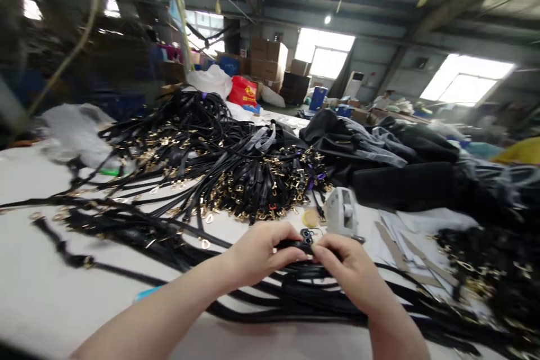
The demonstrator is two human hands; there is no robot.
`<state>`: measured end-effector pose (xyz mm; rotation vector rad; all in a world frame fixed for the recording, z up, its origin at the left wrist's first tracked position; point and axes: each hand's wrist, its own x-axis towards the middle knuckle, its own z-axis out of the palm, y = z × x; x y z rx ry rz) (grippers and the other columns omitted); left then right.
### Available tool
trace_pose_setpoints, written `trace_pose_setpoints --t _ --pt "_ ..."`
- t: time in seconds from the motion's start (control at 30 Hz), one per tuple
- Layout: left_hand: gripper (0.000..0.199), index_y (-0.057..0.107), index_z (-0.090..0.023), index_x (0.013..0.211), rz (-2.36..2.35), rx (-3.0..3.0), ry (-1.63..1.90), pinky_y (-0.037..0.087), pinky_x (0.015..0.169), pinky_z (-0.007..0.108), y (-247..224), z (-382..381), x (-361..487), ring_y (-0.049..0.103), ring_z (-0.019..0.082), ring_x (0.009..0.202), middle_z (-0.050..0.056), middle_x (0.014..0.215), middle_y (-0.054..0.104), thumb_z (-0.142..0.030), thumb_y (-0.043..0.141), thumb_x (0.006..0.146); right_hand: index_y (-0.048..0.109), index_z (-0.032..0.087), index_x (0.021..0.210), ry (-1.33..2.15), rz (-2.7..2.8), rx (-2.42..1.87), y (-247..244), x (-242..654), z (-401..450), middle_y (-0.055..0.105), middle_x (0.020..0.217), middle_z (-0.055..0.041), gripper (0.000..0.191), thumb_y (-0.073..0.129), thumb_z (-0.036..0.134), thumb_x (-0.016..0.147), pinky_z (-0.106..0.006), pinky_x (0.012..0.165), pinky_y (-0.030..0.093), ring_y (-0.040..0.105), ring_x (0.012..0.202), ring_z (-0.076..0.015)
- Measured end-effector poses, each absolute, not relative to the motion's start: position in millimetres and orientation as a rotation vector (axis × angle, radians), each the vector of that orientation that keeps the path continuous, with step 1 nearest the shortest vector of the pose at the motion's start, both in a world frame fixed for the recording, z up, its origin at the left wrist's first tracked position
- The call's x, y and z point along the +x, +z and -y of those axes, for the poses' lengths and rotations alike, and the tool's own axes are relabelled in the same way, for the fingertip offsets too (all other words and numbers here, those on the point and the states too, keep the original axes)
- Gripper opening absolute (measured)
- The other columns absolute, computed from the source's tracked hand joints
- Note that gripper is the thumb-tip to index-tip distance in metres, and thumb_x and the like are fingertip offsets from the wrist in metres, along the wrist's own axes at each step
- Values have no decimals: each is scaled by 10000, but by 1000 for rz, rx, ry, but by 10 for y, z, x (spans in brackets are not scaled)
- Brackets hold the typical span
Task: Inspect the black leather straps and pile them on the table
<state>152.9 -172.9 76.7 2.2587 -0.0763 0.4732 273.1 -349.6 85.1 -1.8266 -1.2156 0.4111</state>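
Above the near part of the table, my left hand (270,247) pinches a small black piece (307,237) between thumb and fingers. Two round, shiny rings show on the piece; its exact kind is unclear. From the other side, my right hand (348,267) grips its right end with thumb and forefinger. Long black straps (270,298) lie side by side beneath both hands. A grey-white tape dispenser (341,211) stands just beyond my right hand, and a yellowish tape roll (310,218) lies beside it.
A large heap of black straps with gold clasps (257,185) spreads across the table (37,287). Black padded bags (400,185) lie at the right, near paper sheets (405,242) and another strap pile (485,275). A clear plastic bag (80,129) sits at the left.
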Motion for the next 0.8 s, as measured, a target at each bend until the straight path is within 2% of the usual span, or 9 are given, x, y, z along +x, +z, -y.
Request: trace_pose_setpoints --t 0.17,0.5,0.8 --pt "170 667 -208 954 140 2328 445 448 689 230 736 1691 1559 638 153 762 1 848 717 -354 592 911 502 178 583 370 1171 -1851 848 2716 3441 457 563 42 325 570 287 881 -251 561 308 418 584 -113" --pt "216 658 -215 932 221 2310 446 460 676 235 621 1797 1580 649 156 749 12 838 722 -371 509 945 547 173 598 438 1172 -1758 779 2655 3391 434 557 50 307 592 294 876 -241 541 295 408 576 -105" --pt "170 684 -239 968 182 2392 531 475 694 212 799 1532 1472 668 150 777 -8 866 733 -373 599 908 682 157 684 476 1143 -1697 856 2715 3434 599 609 14 280 582 307 899 -239 587 371 511 605 -119"
